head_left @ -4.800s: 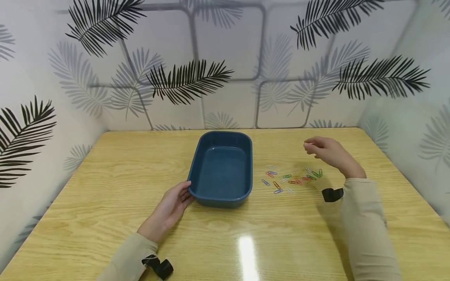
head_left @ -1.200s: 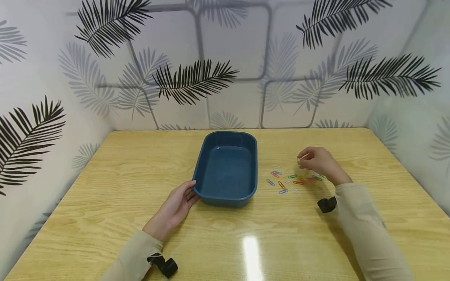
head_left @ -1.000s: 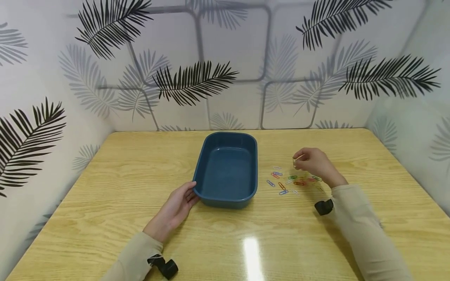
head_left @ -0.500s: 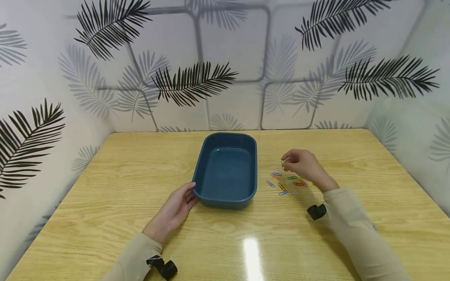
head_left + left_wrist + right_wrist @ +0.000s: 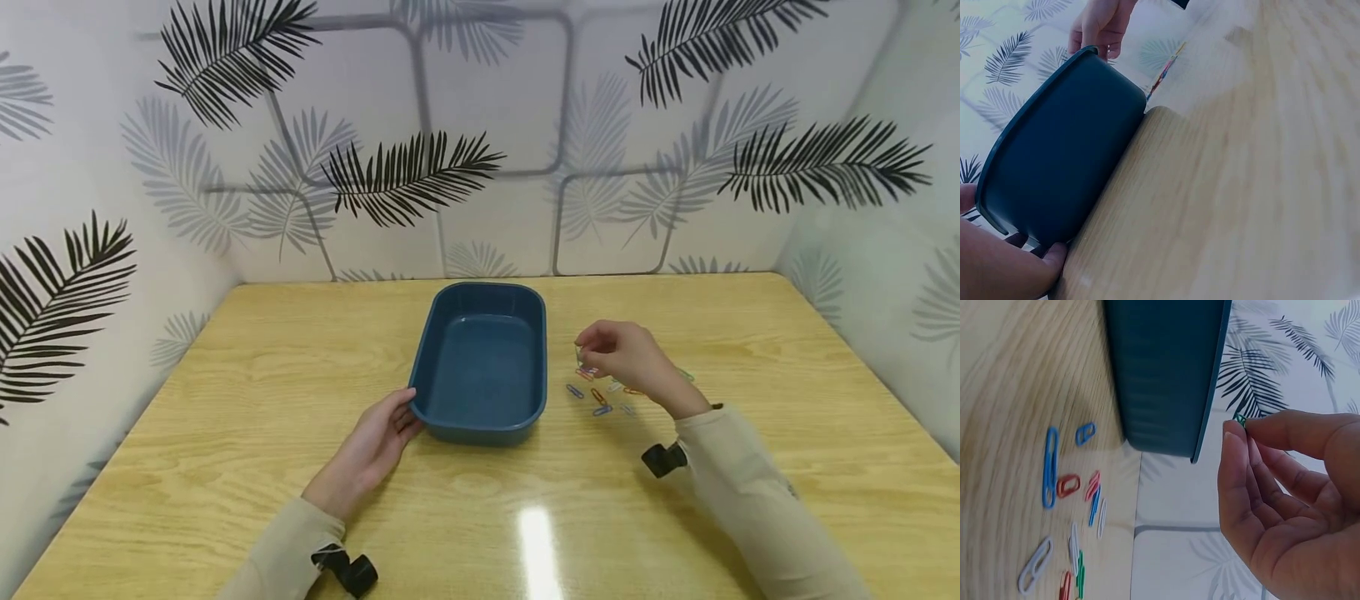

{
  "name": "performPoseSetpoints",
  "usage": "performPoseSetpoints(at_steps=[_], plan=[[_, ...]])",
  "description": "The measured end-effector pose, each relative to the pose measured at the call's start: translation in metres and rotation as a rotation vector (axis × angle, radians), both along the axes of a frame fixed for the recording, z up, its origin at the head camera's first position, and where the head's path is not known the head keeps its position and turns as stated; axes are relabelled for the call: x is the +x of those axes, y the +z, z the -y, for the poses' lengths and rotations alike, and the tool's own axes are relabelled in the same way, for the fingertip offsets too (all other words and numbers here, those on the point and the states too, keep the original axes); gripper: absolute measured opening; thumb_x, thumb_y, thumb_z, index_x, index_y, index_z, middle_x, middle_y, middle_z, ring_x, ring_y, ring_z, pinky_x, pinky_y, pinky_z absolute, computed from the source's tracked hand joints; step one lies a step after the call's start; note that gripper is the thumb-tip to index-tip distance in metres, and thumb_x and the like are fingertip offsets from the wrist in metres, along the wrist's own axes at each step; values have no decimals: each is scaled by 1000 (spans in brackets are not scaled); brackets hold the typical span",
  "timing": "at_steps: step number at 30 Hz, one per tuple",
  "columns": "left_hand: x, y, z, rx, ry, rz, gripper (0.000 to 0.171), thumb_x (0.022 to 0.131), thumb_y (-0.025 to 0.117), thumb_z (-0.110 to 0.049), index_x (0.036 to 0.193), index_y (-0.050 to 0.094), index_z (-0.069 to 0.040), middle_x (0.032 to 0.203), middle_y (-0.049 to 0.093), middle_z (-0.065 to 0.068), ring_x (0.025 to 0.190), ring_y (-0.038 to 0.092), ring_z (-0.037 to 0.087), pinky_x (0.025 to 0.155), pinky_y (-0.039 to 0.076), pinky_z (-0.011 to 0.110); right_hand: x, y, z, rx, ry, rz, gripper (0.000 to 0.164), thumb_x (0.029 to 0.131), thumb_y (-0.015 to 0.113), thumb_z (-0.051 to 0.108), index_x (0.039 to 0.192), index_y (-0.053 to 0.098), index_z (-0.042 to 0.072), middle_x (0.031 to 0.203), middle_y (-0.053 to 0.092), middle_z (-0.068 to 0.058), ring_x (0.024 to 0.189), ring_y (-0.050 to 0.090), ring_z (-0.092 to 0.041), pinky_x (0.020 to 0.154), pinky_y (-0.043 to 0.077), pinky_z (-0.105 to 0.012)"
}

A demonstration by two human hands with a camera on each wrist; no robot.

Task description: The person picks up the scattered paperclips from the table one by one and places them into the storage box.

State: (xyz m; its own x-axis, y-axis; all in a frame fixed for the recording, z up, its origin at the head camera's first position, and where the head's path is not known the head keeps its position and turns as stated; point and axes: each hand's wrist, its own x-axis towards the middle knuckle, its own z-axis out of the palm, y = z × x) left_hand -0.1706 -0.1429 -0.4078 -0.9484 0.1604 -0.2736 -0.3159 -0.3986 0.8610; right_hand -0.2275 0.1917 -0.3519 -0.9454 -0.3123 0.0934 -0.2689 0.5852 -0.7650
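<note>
A deep blue rectangular plastic tub [image 5: 480, 435] stands on the table with nothing inside it. My left hand [image 5: 365, 457] grips its near left corner, thumb over the rim and fingers against the outer wall. To the right of the tub, my right hand [image 5: 632, 360] is raised above the scattered clips. Between thumb and index fingertip it pinches a green paper clip [image 5: 1240, 419], seen close to the tub's rim in the right wrist view. Beneath that hand lie several loose paper clips, among them a blue one [image 5: 574, 391] and an orange-red one [image 5: 597, 397].
The wooden table [image 5: 247, 375] meets a leaf-patterned wall [image 5: 495, 217] at the back, with similar walls at both sides. More clips, such as a white one [image 5: 1035, 565], lie spread out right of the tub, partly hidden by the right hand and forearm.
From above the right side of the clips, the right hand has moved left toward the tub, now carrying the pinched green clip. The left hand and tub have stayed put.
</note>
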Motion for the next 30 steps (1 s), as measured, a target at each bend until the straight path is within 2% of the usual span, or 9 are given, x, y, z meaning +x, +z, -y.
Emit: performPoseSetpoints(at_steps=[5,11,16,20,24,28,30], plan=[[1,-1,0,-3,2,5,44,102,42,-12,141,32,8,125,51,9,117,45,20,108,32,34,5,1,7,-26,4,9,16,92,62,3,105,65,-5,86,68,-9,77,66,-32,69,56,-46],[1,-2,1,-10,3,-2,42,102,41,-12,138,34,7,121,52,7,114,47,18,106,33,34,10,4,15,-92,26,39,17,93,63,7,104,65,-5,87,68,-11,78,66,-30,69,56,-43],[2,1,0,-7,0,-1,42,102,43,-13,138,35,7,119,53,6,111,50,15,106,33,33,16,7,23,-164,48,111,17,93,63,7,105,64,-5,87,67,-11,83,66,-35,69,57,-45],[2,1,-1,-12,-5,1,46,102,43,-13,141,32,8,125,49,10,117,46,19,108,32,34,22,10,29,-217,46,163,18,92,63,5,106,63,-7,88,66,-13,87,64,-41,65,58,-43],[1,-2,1,-15,-26,-52,59,98,54,-22,142,31,9,131,46,13,123,41,22,108,31,34,26,13,34,-238,48,156,20,92,63,4,107,63,-8,88,65,-14,87,64,-43,62,58,-40],[0,-5,4,-4,-56,-114,68,91,66,-32,139,37,7,125,52,9,118,47,18,106,34,33,29,12,41,-241,69,153,19,92,63,4,106,63,-8,86,65,-11,85,66,-39,60,58,-40],[1,-5,4,-8,-59,-117,68,91,66,-32,139,38,7,124,54,8,115,49,16,106,35,33,30,11,43,-240,79,159,18,92,63,4,105,63,-8,85,65,-10,82,67,-34,60,58,-39]])
